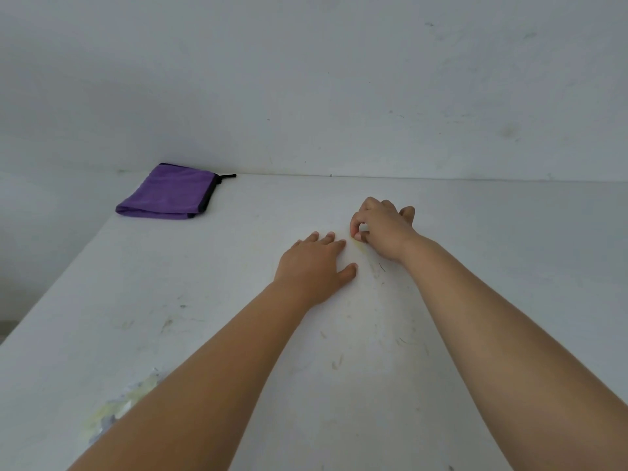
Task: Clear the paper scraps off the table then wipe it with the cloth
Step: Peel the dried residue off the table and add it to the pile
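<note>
The right hand is pinching what is probably a small paper scrap off the table, while the left hand is lying flat alongside. Feather-light scraps need fingertip pinches; the soft folded cloth is waiting far left.

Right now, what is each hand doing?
Left hand: open, fingers flat on the table.
Right hand: fingers curled, pinching something small and pale.

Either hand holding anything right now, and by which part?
The right hand pinches something small and white, apparently a paper scrap, between thumb and forefinger. The left hand lies flat on the table, holding nothing.
</note>
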### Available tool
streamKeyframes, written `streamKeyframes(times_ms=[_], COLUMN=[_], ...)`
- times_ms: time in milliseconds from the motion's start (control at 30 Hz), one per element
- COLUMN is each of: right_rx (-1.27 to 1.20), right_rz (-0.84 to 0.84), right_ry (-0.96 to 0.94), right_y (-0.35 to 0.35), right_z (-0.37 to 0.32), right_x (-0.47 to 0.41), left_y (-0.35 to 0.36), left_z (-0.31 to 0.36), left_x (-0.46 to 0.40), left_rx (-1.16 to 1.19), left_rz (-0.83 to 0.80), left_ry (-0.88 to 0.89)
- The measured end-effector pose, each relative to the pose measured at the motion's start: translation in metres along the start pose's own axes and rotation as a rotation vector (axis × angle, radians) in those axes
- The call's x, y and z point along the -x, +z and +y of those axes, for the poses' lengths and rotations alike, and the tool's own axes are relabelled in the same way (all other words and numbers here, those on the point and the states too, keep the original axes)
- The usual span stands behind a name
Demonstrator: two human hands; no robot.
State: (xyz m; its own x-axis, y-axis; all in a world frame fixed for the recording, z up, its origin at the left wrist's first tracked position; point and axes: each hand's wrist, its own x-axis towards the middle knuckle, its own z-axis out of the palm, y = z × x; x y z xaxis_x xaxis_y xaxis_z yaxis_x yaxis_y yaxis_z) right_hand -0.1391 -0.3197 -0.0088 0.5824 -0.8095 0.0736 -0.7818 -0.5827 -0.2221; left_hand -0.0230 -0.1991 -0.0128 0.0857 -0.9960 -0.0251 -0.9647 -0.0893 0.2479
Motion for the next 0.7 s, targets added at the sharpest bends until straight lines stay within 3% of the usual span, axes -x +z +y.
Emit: streamKeyframes(times_ms=[300,700], right_rx=[-0.073,-0.108], right_rz=[0.217,0.148], right_ry=[0.045,0.036], right_y=[0.007,0.014], right_z=[0.002,-0.001], right_x=[0.010,-0.003], left_y=[0.000,0.000], left_z=[-0.001,-0.002], left_x=[0.000,-0.001], left_rx=[-0.006,-0.014], left_rz=[-0.002,0.019], left_ry=[0.008,0.021])
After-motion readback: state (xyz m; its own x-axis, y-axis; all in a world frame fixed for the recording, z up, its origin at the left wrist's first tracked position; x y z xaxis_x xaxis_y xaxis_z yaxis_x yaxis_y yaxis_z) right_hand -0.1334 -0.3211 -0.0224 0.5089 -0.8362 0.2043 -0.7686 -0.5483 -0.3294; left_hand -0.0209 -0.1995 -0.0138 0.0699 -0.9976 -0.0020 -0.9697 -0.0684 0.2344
